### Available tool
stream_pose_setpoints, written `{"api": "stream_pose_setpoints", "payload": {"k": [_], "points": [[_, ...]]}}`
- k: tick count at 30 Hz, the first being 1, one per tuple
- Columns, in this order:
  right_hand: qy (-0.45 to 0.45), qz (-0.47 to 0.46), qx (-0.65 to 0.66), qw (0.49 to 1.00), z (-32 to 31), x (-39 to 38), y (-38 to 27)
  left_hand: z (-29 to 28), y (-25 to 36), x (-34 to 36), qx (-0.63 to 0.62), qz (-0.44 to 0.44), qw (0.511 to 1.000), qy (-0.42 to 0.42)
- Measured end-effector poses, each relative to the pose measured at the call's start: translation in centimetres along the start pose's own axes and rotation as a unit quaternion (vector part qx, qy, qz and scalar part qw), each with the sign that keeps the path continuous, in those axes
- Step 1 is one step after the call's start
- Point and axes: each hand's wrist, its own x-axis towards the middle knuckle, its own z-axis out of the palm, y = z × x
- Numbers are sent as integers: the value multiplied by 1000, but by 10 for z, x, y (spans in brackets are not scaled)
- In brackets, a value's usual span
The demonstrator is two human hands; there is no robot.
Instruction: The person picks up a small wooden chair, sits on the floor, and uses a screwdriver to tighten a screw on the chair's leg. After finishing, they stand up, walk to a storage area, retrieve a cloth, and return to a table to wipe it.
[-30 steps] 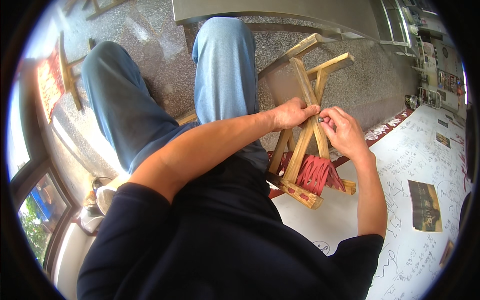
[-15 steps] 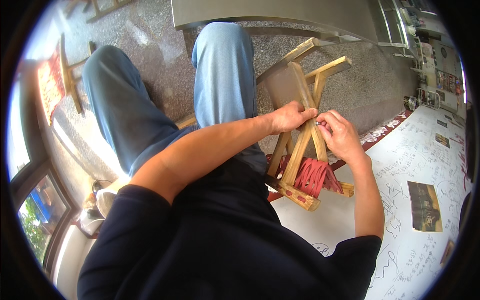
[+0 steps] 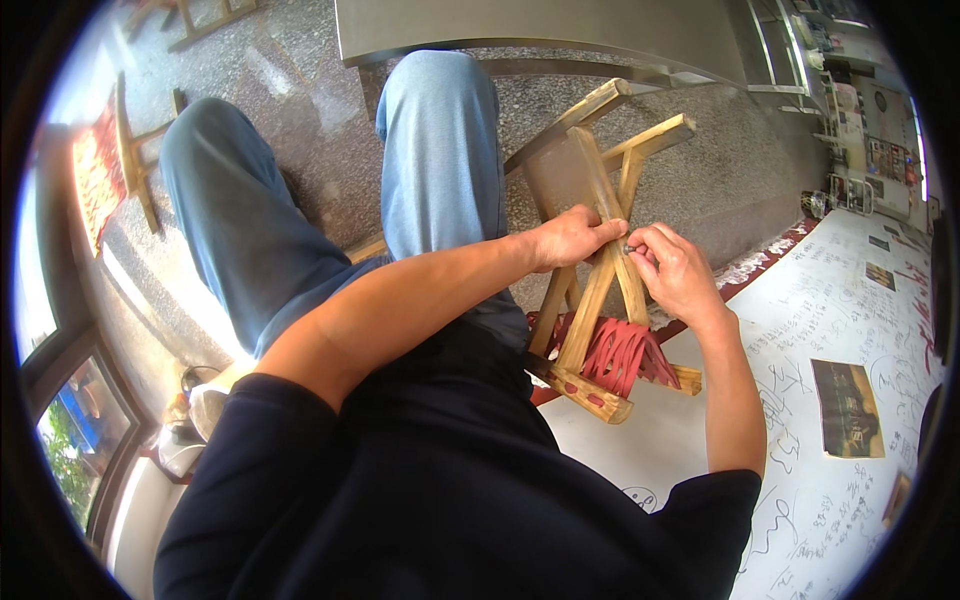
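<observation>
Stool and hands keep nearly the same pose as 1 second ago; knees, table and stool all sit slightly lower in view. The crossed wooden frame, tilted, lies beside the right knee, its red straps toward the person. The left hand is closed round the wood near the crossing, hiding part of it; the right hand pinches a small dark metal piece against it, fingertips nearly together. Beyond the knees stands a metal table; another stool is at far left. Speckled floor meets a white surface bearing black scribbles and a dark picture.
</observation>
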Motion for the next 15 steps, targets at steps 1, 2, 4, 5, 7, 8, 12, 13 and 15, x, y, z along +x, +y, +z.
{"api": "stream_pose_setpoints", "payload": {"k": [1,2,4,5,7,8,12,13,15], "points": [[0,-3,-2,1000,0,1,0,0,-1,1,0,2,1000,-2],[-1,-6,-4,1000,0,1,0,-1,-3,3,0,4,1000,-4],[0,-17,-14,1000,0,2,2,-1,-1,1,2,5,1000,-5],[0,-23,-19,1000,0,3,2,-1,-1,0,2,4,1000,-5],[-4,-31,-39,999,-1,2,2,0,2,-2,6,2,1000,-4],[-5,-35,-48,998,-1,2,2,0,3,-3,8,0,1000,-4],[10,-32,-28,999,2,2,6,1,-1,1,-23,3,1000,1],[15,-27,-10,999,4,0,5,1,-1,1,-38,-1,999,0],[22,-13,31,999,3,-2,3,2,-1,0,-68,-10,998,-2]]}}
